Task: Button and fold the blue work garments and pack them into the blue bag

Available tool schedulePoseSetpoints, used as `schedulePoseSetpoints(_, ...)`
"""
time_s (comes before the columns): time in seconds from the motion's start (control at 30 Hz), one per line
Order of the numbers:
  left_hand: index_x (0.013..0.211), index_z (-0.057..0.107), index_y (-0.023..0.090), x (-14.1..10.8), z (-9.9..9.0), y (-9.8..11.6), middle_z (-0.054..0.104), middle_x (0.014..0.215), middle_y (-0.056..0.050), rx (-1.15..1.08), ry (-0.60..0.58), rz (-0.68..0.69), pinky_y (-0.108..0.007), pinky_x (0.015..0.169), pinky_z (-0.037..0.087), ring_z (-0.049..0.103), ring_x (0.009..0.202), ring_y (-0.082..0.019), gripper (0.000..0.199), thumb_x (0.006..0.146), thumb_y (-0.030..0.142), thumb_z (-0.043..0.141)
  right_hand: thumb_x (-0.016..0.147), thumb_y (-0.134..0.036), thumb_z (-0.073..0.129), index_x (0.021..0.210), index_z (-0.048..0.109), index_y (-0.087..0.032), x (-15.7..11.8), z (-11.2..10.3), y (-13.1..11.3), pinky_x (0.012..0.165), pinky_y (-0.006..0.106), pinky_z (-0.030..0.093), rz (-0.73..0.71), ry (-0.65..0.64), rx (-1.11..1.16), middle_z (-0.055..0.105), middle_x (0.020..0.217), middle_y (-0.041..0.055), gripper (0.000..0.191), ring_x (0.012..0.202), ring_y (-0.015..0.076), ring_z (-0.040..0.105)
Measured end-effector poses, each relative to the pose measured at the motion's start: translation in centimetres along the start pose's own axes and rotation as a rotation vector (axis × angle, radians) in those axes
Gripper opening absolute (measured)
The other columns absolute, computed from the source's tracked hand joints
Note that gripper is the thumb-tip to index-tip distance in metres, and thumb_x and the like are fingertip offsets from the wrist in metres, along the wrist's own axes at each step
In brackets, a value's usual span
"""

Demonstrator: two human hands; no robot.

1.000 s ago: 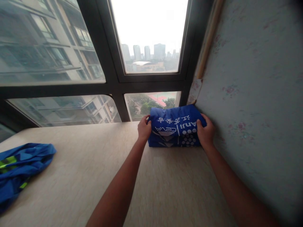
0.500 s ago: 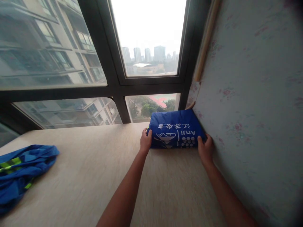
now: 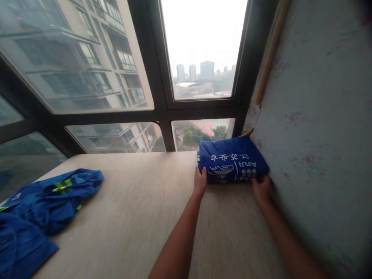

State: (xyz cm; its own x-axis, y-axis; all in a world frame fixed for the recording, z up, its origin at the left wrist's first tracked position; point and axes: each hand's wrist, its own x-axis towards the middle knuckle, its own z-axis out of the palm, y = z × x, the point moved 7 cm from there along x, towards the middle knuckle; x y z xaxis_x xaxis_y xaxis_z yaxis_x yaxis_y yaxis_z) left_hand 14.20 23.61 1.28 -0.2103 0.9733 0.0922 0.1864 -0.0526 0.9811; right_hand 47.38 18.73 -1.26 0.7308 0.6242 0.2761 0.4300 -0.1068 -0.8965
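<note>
A folded blue garment (image 3: 229, 157) with white lettering lies on the pale sill (image 3: 139, 209), in the corner between the window and the wall. My left hand (image 3: 200, 181) grips its near left corner, thumb on top and the other fingers mostly hidden at the side. At the near right corner, my right hand (image 3: 262, 189) has its thumb against the front edge and its fingers curled at the side by the wall. Bright yellow-green trim shows on the garment's left edge.
Crumpled blue clothing (image 3: 49, 209) with yellow-green strips lies at the left of the sill. A dark window frame (image 3: 116, 117) runs along the back. The flowered wall (image 3: 316, 135) rises close beside my right hand.
The view has turned left, so the whole scene sits further right and more of the crumpled clothing shows. Both hands have slid slightly nearer along the folded garment's sides.
</note>
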Motion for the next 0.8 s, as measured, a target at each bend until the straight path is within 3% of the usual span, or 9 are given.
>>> schedulePoseSetpoints(0.17,0.133,0.052,0.014,-1.9,-1.6,-1.1,0.056,0.140,-0.017,-0.068,-0.025,-0.012,-0.039,0.111,0.037,0.052,0.130,-0.026,0.055,0.088,0.045,0.056,0.076,-0.048,0.049,0.115,0.060,-0.006,-2.3,-1.0,0.5,0.092,0.047,0.045,-0.084,0.060,-0.083,0.065,0.114,0.0256,0.058,0.103,0.0345,0.060)
schedulePoseSetpoints(0.23,0.124,0.058,0.012,-3.7,-3.5,-1.8,0.063,0.129,-0.019,-0.106,-0.050,-0.038,-0.041,0.105,0.044,0.061,0.119,-0.028,0.054,0.082,0.046,0.063,0.076,-0.045,0.047,0.115,0.061,-0.005,-4.0,-1.5,1.1,0.091,0.047,0.045,-0.120,0.010,-0.098,0.065,0.111,0.0252,0.057,0.102,0.0349,0.060)
schedulePoseSetpoints(0.3,0.108,0.066,0.012,-6.1,-6.3,-2.5,0.071,0.112,-0.019,-0.151,-0.087,-0.059,-0.043,0.095,0.051,0.069,0.103,-0.029,0.049,0.074,0.047,0.069,0.076,-0.043,0.045,0.116,0.061,-0.006,-6.1,-1.6,1.4,0.092,0.048,0.045,-0.209,-0.121,-0.136,0.065,0.112,0.0236,0.057,0.103,0.0351,0.060)
schedulePoseSetpoints(0.37,0.099,0.067,0.012,-9.2,-10.1,-3.4,0.074,0.103,-0.017,-0.191,-0.090,-0.073,-0.043,0.088,0.055,0.072,0.093,-0.028,0.045,0.073,0.050,0.068,0.078,-0.041,0.041,0.120,0.060,-0.007,-8.4,-1.6,1.7,0.095,0.047,0.044,-0.316,-0.273,-0.205,0.064,0.117,0.0216,0.057,0.108,0.0340,0.059)
schedulePoseSetpoints(0.43,0.101,0.067,0.014,-12.7,-15.0,-4.3,0.073,0.105,-0.016,-0.208,-0.008,-0.082,-0.042,0.087,0.056,0.072,0.094,-0.026,0.043,0.077,0.049,0.062,0.081,-0.038,0.037,0.124,0.058,-0.009,-10.4,-2.1,2.0,0.097,0.045,0.044,-0.393,-0.377,-0.271,0.062,0.123,0.0200,0.056,0.113,0.0322,0.058)
schedulePoseSetpoints(0.53,0.107,0.066,0.015,-18.1,-22.5,-5.6,0.073,0.108,-0.014,-0.175,0.154,-0.098,-0.039,0.088,0.055,0.071,0.096,-0.024,0.039,0.082,0.045,0.057,0.083,-0.037,0.035,0.128,0.056,-0.008,-11.8,-2.9,2.5,0.097,0.045,0.045,-0.454,-0.443,-0.363,0.061,0.126,0.0201,0.057,0.114,0.0326,0.059)
schedulePoseSetpoints(0.6,0.107,0.067,0.015,-20.8,-26.6,-5.9,0.074,0.105,-0.013,-0.017,0.158,-0.103,-0.037,0.084,0.057,0.072,0.092,-0.024,0.038,0.083,0.042,0.054,0.083,-0.036,0.035,0.128,0.057,-0.005,-12.0,-2.9,2.5,0.098,0.047,0.045,-0.508,-0.470,-0.414,0.061,0.126,0.0216,0.058,0.115,0.0346,0.058)
schedulePoseSetpoints(0.7,0.098,0.072,0.018,-22.4,-32.6,-5.7,0.077,0.095,-0.008,0.461,0.105,-0.137,-0.031,0.077,0.058,0.073,0.085,-0.020,0.031,0.083,0.034,0.050,0.081,-0.033,0.036,0.120,0.061,-0.002,-12.2,-2.2,2.3,0.102,0.048,0.043,-0.623,-0.508,-0.437,0.062,0.123,0.0239,0.056,0.116,0.0353,0.058)
schedulePoseSetpoints(0.8,0.090,0.074,0.018,-21.6,-40.6,-3.5,0.077,0.094,-0.007,0.775,0.255,-0.181,-0.032,0.083,0.055,0.072,0.090,-0.021,0.025,0.082,0.024,0.050,0.080,-0.031,0.037,0.112,0.066,-0.004,-12.3,-1.8,2.3,0.104,0.047,0.043,-0.681,-0.518,-0.442,0.064,0.121,0.0224,0.051,0.115,0.0340,0.060)
